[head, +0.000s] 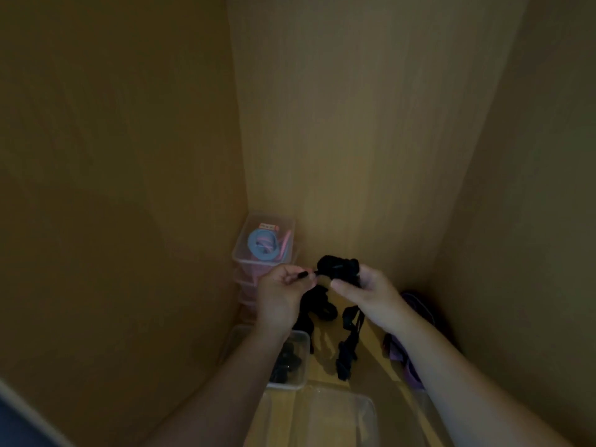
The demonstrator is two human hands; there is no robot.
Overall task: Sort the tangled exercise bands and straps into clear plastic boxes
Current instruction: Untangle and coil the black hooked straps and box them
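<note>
A tangled bundle of black straps hangs in the air inside a dim wooden cupboard. My right hand grips the bundle's right side, and loose ends dangle below it. My left hand pinches one thin strap end pulled out to the left. A stack of clear plastic boxes stands in the back left corner; the top one holds a blue band and pink bands. An open clear box under my left forearm holds black items.
Another clear box lies at the front of the shelf floor. Purple bands lie along the right wall, partly behind my right forearm. Wooden walls close in on the left, back and right.
</note>
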